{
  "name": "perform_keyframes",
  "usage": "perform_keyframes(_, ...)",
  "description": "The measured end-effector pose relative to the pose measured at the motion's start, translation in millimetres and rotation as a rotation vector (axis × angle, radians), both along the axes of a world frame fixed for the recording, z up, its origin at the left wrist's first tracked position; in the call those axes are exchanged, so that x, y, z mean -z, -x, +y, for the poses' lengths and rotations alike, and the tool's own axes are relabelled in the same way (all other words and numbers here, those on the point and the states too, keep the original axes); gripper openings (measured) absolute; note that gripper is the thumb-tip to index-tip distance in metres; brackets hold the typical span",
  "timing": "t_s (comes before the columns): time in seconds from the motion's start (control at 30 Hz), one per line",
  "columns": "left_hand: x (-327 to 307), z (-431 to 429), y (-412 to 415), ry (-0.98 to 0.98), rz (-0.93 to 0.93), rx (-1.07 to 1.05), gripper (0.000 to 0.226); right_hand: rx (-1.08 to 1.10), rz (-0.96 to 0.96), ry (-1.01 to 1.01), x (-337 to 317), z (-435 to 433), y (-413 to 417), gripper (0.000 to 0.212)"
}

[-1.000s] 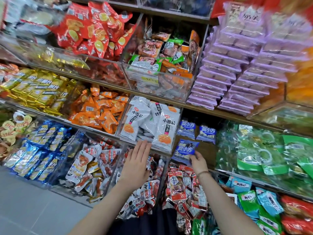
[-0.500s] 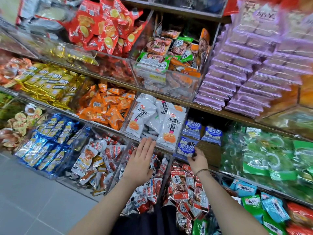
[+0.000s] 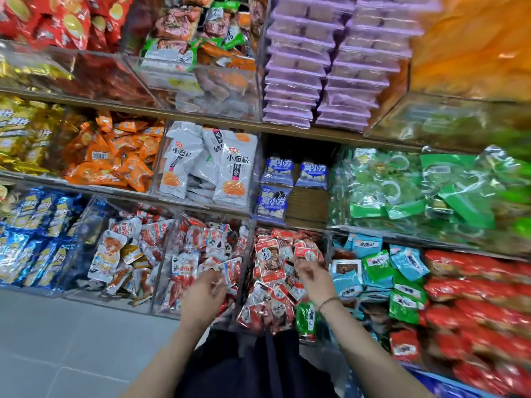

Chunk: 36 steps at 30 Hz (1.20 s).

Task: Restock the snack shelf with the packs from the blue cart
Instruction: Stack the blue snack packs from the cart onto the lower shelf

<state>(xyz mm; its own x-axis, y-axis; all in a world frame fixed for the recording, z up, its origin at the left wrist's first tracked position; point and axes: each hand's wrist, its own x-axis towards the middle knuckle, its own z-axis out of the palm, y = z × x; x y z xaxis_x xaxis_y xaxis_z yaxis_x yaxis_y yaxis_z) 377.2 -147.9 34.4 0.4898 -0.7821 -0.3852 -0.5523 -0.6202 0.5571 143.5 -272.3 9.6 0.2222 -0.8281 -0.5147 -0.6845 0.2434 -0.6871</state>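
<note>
Three blue-and-white snack packs stand in a middle shelf compartment: two at the back and one leaning at the front left. My right hand, blurred, hovers lower down over a bin of small red packs. Its fingers are loosely curled and I see nothing held in them. My left hand hangs over the neighbouring bin of red-and-white packs, fingers relaxed and holding nothing. A strip of the blue cart shows at the bottom right.
Clear acrylic bins divide the shelves. White noodle-snack bags sit left of the blue packs and green packs to the right. Purple trays are stacked above. Grey floor tiles lie at the lower left.
My right hand has let go of the blue pack, which now stands at the front of the compartment. Both hands have dropped back toward me over the lower bins.
</note>
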Motion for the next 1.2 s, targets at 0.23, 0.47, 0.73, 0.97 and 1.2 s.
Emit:
perform_keyframes(0.23, 28.1, 58.0, 40.3, -0.226, 0.369, -0.097, 0.023, -0.154, 0.057, -0.130, 9.0, 65.6, 68.3, 0.020)
perform_keyframes(0.47, 25.0, 104.5, 41.7, -0.400, 0.268, 0.042, 0.017, -0.080, 0.052, -0.021, -3.2, 105.7, 96.4, 0.019)
perform_keyframes(0.73, 25.7, 172.9, 64.4, -0.481, 0.201, 0.259, 0.018, 0.190, -0.090, 0.012, -5.2, 183.0, 123.3, 0.014)
perform_keyframes(0.97, 43.1, 217.2, 126.6, -0.529, 0.217, 0.441, 0.027, 0.322, -0.046, -0.143, 15.7, 273.9, 204.0, 0.019)
perform_keyframes(1.2, 50.9, 234.9, 199.7, -0.528, 0.270, 0.445, 0.008, 0.451, 0.108, -0.288, 34.3, 317.9, 299.6, 0.015)
